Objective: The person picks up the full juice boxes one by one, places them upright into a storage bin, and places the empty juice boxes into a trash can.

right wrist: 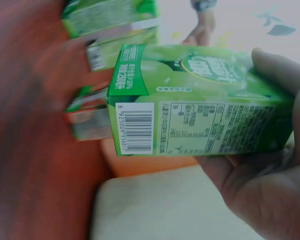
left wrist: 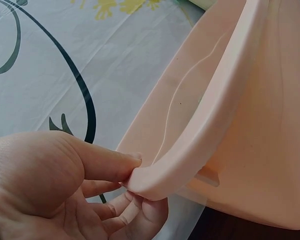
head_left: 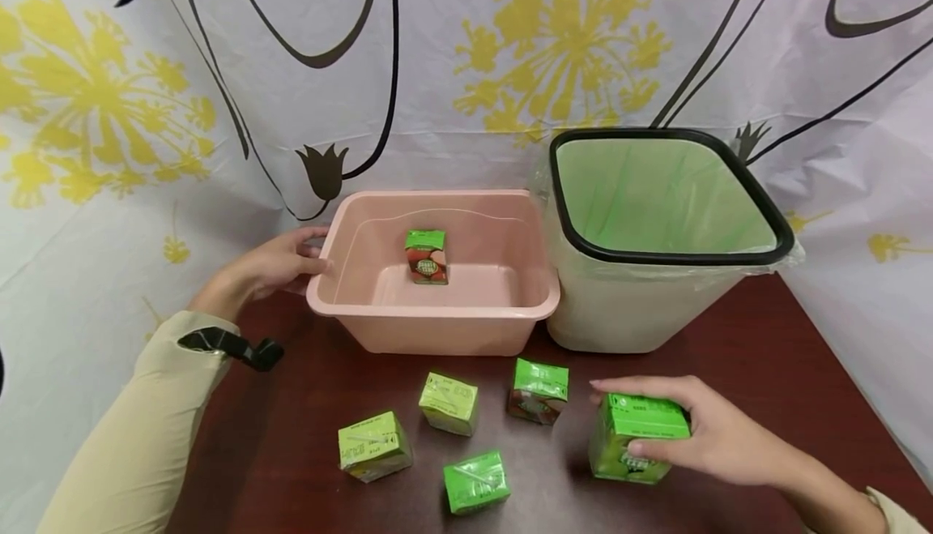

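Observation:
My left hand (head_left: 280, 262) pinches the left rim of a pink plastic basin (head_left: 437, 331); the left wrist view shows thumb and fingers (left wrist: 105, 162) around the rim's corner. Inside the basin lies one red and green juice box (head_left: 427, 258). At the right of the table, my right hand (head_left: 717, 433) grips a green juice box (head_left: 634, 445) between thumb and fingers. In the right wrist view that juice box (right wrist: 190, 100) shows its barcode and a printed side panel.
Several more juice boxes stand on the dark red table: two yellow-green ones (head_left: 448, 404) (head_left: 375, 446), a bright green one (head_left: 477, 482) and a green-topped dark one (head_left: 538, 392). A lined white bin (head_left: 619, 307) with a black rim stands against the basin's right side. Patterned cloth (head_left: 437, 96) hangs behind.

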